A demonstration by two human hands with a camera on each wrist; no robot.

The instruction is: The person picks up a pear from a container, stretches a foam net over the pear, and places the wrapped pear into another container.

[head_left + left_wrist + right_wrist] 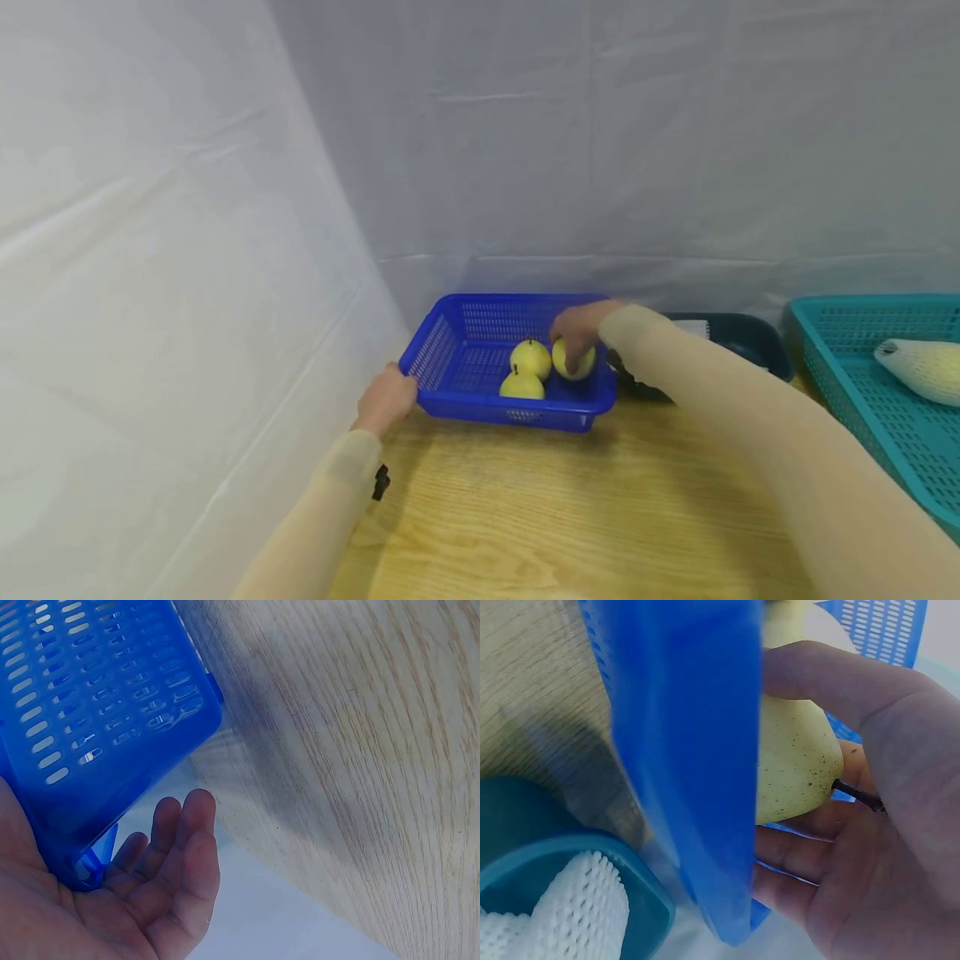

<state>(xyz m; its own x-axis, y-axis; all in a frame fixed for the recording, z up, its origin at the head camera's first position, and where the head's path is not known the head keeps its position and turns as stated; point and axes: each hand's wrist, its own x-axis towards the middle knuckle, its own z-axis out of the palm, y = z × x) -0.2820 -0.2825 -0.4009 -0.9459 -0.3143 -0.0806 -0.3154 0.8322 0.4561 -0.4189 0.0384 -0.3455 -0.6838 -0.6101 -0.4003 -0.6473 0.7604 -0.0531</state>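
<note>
A blue perforated basket [502, 408] holds several yellow pears. My left hand [386, 398] grips its left front corner; up close, the rim sits in the crook of the thumb while the curled fingers [187, 870] hang below it. At the basket's right end, my right hand [579, 327] reaches over the rim and grips one pear [579, 365]. That pear's dark stem [859, 795] points toward the palm in the right wrist view. Two other pears, one behind [531, 360] and one nearer the front wall [522, 387], sit just left of it.
To the right stands a dark teal tray [768, 337], with white foam netting [585, 907] inside. Farther right, a larger turquoise basket [832, 375] contains a foam-netted fruit [926, 371]. White sheeting [525, 167] rises behind and at the left of the wooden table [510, 517].
</note>
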